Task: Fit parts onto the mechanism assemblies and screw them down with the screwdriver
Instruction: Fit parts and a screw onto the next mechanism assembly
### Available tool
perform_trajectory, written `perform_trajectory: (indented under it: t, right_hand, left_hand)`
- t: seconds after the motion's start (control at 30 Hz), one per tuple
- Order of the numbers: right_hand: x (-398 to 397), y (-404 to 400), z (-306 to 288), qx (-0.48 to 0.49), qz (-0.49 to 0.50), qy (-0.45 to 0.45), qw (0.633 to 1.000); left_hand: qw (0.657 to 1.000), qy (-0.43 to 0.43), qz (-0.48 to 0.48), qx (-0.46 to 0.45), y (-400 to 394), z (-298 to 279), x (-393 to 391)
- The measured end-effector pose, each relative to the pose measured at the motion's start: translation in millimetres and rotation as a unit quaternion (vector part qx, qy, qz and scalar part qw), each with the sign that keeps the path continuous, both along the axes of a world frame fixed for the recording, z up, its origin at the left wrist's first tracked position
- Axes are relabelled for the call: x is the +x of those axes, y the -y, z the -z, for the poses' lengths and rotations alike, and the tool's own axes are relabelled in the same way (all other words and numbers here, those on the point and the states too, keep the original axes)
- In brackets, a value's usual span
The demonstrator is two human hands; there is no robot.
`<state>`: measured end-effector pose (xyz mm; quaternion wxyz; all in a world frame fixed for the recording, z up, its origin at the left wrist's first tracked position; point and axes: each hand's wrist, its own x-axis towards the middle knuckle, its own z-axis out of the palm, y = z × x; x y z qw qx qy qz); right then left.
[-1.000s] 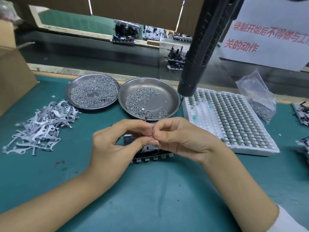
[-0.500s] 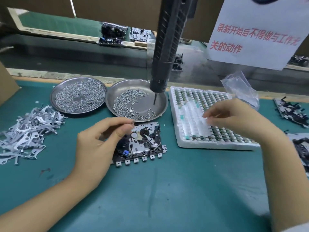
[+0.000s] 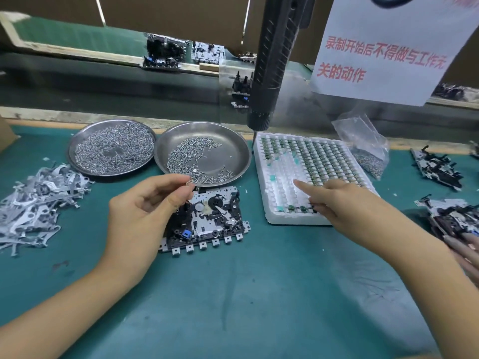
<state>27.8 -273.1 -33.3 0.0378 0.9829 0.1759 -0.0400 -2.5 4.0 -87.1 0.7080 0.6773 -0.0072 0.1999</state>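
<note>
From the head view, a mechanism assembly (image 3: 207,218) lies flat on the green table (image 3: 246,294), and everything else is placed here relative to it. The left hand (image 3: 145,213) hovers over the assembly's left edge, thumb and forefinger pinched on a tiny metal part (image 3: 188,183) too small to identify, the other fingers loosely curled. The right hand (image 3: 342,203) is to the right of the assembly, its forefinger stretched out and touching the bare pockets of a white foam tray (image 3: 269,203) that sits just beside the assembly; whether the remaining fingers hold anything I cannot tell. The tray's far rows are filled with small green-and-metal components (image 3: 321,156). Directly behind the assembly, touching or nearly touching its back edge, is a steel dish with scattered screws (image 3: 204,151), and to the left of that a second dish heaped with screws (image 3: 111,150). Far to the left of the assembly lies a pile of grey stamped metal levers (image 3: 33,200). The black electric screwdriver (image 3: 274,60) hangs above and behind the assembly, its bit just over the tray's far left corner. Behind the tray on the right sits a clear plastic bag (image 3: 363,143) with small parts in it, and further mechanism units (image 3: 438,169) lie well to the right. A white paper notice with red characters (image 3: 383,55) hangs above the tray.
</note>
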Motion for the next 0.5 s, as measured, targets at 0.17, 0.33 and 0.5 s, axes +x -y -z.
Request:
perform_trajectory:
  t: [0.17, 0.33, 0.5]
  right_hand:
    - [4.8, 11.3, -4.0, 0.061, -0.060, -0.028, 0.996]
    - [7.7, 20.2, -2.8, 0.146, -0.096, -0.012, 0.985]
    - [2.6, 28.2, -15.0, 0.354, -0.008, 0.016, 0.935]
  left_hand:
    - [1.000, -0.004, 0.007, -0.004, 0.3, -0.2, 0.0]
    - [1.000, -0.007, 0.005, -0.014, 0.0, -0.2, 0.8]
    - [1.000, -0.007, 0.007, -0.009, 0.7, 0.6, 1.0]
